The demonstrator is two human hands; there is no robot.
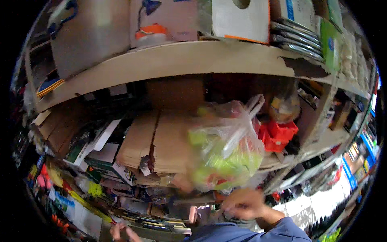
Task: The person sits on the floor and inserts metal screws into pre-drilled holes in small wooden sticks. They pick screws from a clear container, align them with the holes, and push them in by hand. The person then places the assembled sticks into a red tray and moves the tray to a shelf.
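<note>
My right hand [244,203] is raised just below a clear plastic bag [231,147] with yellow-green and some red things inside. Its fingers look bent but are smeared by motion, and I cannot tell whether they touch the bag or hold anything. The bag rests at the front of the middle shelf, its knotted handles sticking up. At the lower left edge my left hand [124,233] shows only in part, two fingers apart, close to the end of a long yellow strip [90,205]. A blurred skin-coloured patch beside the bag cannot be made out.
Brown cardboard [173,139] lies left of the bag, and red plastic bins [278,135] stand to its right. Boxes [242,20] fill the upper shelf [193,58], whose edge overhangs the bag. Green and white cartons [105,159] sit at the left. Bright floor [322,203] shows lower right.
</note>
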